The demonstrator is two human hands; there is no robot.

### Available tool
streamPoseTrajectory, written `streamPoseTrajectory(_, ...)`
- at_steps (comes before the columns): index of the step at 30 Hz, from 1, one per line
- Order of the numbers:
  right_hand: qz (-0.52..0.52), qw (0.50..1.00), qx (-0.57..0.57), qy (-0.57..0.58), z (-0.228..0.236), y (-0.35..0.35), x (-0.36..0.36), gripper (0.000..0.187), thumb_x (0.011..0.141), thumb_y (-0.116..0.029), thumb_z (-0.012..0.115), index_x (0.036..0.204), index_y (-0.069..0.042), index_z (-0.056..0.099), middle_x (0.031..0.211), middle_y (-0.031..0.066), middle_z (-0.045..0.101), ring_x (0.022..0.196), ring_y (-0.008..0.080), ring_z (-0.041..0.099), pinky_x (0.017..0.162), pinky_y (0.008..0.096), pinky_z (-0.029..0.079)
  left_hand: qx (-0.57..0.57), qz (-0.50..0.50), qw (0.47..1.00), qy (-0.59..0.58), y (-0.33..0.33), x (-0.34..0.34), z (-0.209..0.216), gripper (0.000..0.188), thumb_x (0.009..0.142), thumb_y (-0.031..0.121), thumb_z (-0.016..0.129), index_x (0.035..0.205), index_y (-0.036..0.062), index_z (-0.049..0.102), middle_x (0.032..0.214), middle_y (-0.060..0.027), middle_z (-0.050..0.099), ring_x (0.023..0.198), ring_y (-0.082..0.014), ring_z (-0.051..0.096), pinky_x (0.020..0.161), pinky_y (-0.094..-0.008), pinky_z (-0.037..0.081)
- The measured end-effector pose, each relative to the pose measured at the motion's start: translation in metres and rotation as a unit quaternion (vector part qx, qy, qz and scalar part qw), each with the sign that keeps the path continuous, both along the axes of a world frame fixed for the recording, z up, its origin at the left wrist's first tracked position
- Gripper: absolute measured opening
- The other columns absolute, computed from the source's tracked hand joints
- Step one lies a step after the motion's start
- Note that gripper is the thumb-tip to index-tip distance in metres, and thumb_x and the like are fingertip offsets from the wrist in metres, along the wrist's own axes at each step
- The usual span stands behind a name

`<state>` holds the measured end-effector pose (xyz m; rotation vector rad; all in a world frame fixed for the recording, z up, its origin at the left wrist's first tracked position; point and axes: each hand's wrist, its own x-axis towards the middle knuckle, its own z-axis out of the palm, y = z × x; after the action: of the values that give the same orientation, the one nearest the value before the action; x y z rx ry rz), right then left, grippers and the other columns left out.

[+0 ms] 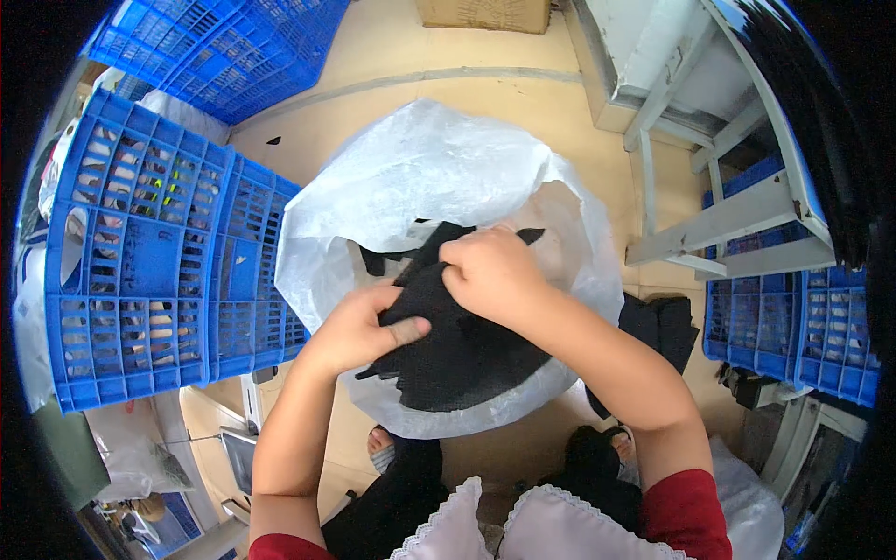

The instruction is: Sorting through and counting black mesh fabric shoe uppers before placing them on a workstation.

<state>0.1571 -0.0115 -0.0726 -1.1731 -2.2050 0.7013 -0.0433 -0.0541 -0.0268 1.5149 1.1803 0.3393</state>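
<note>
A piece of black fabric (467, 359) is held between my two hands over a large white plastic sack (434, 149). My left hand (364, 327) grips the fabric's left side, its thumb lying on top and its fingers hidden beneath. Higher up, my right hand (490, 271) is closed on the fabric's upper edge, fingers curled in. More black scraps (378, 259) lie inside the open mouth of the sack, partly covered by my hands. The fabric's lower end hangs near the sack's front rim.
Blue plastic crates (140, 252) are stacked at the left, filled with assorted items. A white-grey wooden frame (728, 224) stands at the right, with more blue crates (761, 317) beside it. Dark folded cloth (658, 327) lies right of the sack. A cardboard box (485, 14) sits at the far edge.
</note>
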Motion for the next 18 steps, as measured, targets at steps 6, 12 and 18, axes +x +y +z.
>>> streamPoseTrajectory(6,-0.021,0.998,-0.049,0.039,-0.017,0.017,0.034,0.035,0.075,-0.004,0.056,0.110,-0.003,0.059,0.113,0.0143,0.059,0.106,0.0335,0.054,0.092,0.0397,0.043,0.125,0.172,0.932,0.293,0.016,-0.054,0.030,0.015,0.075,0.006,0.064,0.087,-0.0041,0.062,0.078,-0.0102,0.063,0.074,-0.0168,0.056,0.070,-0.0316,0.045)
streamPoseTrajectory(12,-0.087,0.994,0.043,0.050,-0.042,0.061,0.035,0.051,0.074,-0.005,0.054,0.124,-0.004,0.048,0.126,0.0199,0.049,0.112,0.0365,0.051,0.094,0.0413,0.043,0.243,0.296,0.875,0.296,0.019,-0.090,0.044,0.018,0.082,0.008,0.061,0.095,-0.0043,0.062,0.080,-0.0100,0.064,0.074,-0.0125,0.055,0.069,-0.0275,0.044)
streamPoseTrajectory(18,-0.094,0.989,-0.101,0.053,-0.050,0.074,0.020,0.056,0.075,-0.010,0.055,0.129,-0.003,0.043,0.128,0.0251,0.046,0.114,0.0391,0.049,0.095,0.0408,0.042,0.287,0.275,0.841,0.368,0.020,-0.073,0.051,0.024,0.086,0.014,0.060,0.100,-0.0053,0.060,0.085,-0.0099,0.064,0.077,-0.0123,0.053,0.073,-0.0266,0.043)
